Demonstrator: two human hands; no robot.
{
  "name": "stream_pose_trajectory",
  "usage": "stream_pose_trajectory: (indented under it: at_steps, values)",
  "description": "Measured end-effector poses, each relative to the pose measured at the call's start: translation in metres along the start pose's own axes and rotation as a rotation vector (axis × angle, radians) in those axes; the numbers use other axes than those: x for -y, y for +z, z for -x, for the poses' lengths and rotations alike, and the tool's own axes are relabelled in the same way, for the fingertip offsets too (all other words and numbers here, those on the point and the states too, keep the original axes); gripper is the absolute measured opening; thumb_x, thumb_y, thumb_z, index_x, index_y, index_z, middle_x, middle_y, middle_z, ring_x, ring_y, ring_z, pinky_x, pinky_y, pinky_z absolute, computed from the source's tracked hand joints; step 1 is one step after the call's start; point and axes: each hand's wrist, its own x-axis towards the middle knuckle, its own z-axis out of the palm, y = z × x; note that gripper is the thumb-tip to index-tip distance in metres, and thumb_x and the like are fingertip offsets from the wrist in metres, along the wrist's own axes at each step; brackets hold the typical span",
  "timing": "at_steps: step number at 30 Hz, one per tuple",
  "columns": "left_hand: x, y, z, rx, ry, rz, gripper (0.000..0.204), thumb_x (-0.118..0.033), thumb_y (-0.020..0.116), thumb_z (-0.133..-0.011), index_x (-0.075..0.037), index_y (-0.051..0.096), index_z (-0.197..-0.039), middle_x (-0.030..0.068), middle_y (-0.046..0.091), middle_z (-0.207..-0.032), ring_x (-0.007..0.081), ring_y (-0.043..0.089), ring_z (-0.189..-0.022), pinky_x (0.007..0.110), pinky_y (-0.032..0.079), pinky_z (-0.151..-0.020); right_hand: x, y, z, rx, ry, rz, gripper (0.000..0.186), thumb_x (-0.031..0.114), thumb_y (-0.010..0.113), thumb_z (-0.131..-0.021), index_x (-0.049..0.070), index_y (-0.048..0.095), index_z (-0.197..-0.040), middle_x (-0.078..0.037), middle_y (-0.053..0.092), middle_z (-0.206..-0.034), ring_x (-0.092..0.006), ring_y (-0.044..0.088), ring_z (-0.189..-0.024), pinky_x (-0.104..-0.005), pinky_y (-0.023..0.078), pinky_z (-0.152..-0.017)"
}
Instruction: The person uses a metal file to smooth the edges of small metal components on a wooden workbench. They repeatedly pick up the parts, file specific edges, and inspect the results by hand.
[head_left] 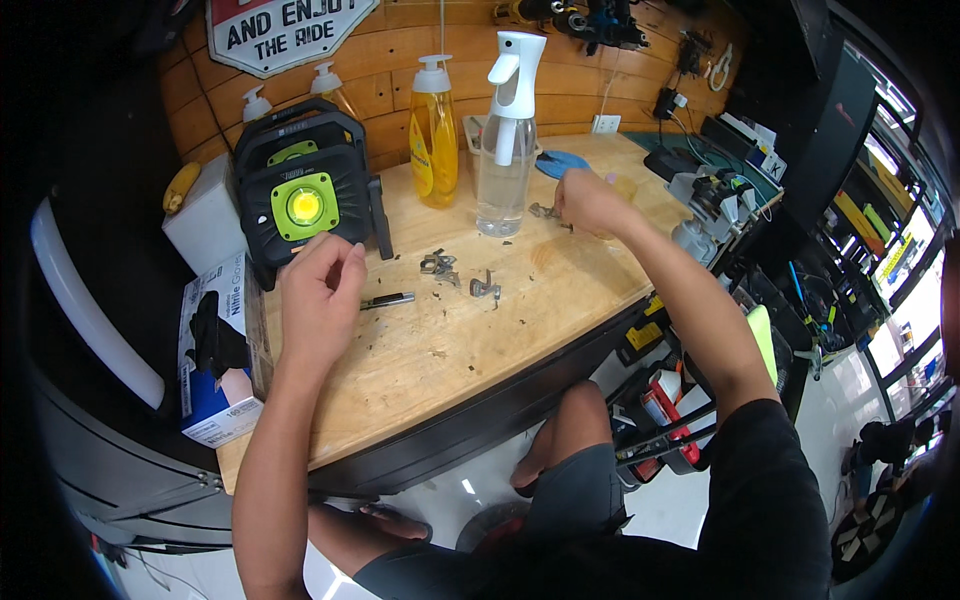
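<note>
Metal part [541, 210] observed just left of the nearer right hand [592, 203], long axis roughly crosswise; left hand [322, 290] curled, well apart; whether either grasps anything, I cannot tell.

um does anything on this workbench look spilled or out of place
Yes: dark crumbs lie scattered across the wooden benchtop around the small metal parts, like spilled dirt. A banana sits on the white box beside the work light, an odd spot for food.

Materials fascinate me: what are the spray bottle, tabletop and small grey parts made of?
Spray bottle: probably smooth plastic, see-through body, glossy white head. Tabletop: likely varnished wood, from its grain and sheen. Small grey parts: apparently metal, dull with glints.
</note>
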Motion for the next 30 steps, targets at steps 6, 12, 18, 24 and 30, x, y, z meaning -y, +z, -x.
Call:
stream_pose_trajectory:
  at_steps: [6, 12, 18, 24, 30]
  values:
    - [-0.004, 0.003, -0.001, 0.032, 0.074, -0.009, 0.022, -0.007, 0.065, -0.096, 0.004, 0.056, -0.081, 0.0080, 0.050, -0.074, 0.0164, 0.047, -0.064, 0.032, 0.038, -0.060, -0.010, -0.018, -0.016, -0.019, 0.012, 0.190, 0.012, 0.003, 0.069, -0.081, -0.008, 0.071, -0.083, -0.031, 0.071, -0.093, -0.0446, 0.071, -0.091, -0.0493, 0.056, -0.077]
    - [-0.006, 0.003, 0.001, 0.037, 0.093, 0.000, 0.011, -0.006, 0.065, -0.095, 0.002, 0.061, -0.088, 0.0083, 0.053, -0.079, 0.0169, 0.050, -0.066, 0.031, 0.041, -0.062, 0.019, -0.039, 0.000, -0.029, -0.036, 0.079, 0.016, 0.002, 0.063, -0.082, -0.009, 0.072, -0.089, -0.030, 0.072, -0.091, -0.0451, 0.071, -0.088, -0.0478, 0.057, -0.079]
    - [-0.007, 0.000, 0.000, -0.010, 0.068, -0.020, 0.007, -0.005, 0.065, -0.095, 0.000, 0.068, -0.100, 0.0088, 0.056, -0.088, 0.0160, 0.054, -0.070, 0.031, 0.045, -0.065, 0.074, -0.032, 0.054, 0.090, -0.453, -0.272, 0.020, 0.001, 0.061, -0.084, -0.003, 0.076, -0.097, -0.021, 0.074, -0.090, -0.0380, 0.070, -0.083, -0.0419, 0.055, -0.077]
    - [-0.003, 0.001, 0.001, 0.009, 0.109, -0.049, 0.018, -0.010, 0.065, -0.098, -0.003, 0.076, -0.110, 0.0078, 0.056, -0.089, 0.0181, 0.057, -0.078, 0.030, 0.047, -0.072, 0.108, -0.018, 0.076, 0.172, -0.580, -0.211, 0.021, 0.005, 0.069, -0.087, 0.000, 0.076, -0.107, -0.019, 0.075, -0.099, -0.0362, 0.071, -0.097, -0.0420, 0.056, -0.085]
    - [0.001, 0.005, 0.001, 0.049, 0.074, -0.062, 0.019, -0.009, 0.064, -0.098, -0.002, 0.076, -0.111, 0.0087, 0.059, -0.093, 0.0200, 0.059, -0.082, 0.032, 0.049, -0.076, 0.107, -0.023, 0.078, 0.216, -0.501, -0.155, 0.025, 0.008, 0.078, -0.084, 0.000, 0.075, -0.107, -0.018, 0.075, -0.099, -0.0348, 0.072, -0.097, -0.0421, 0.056, -0.085]
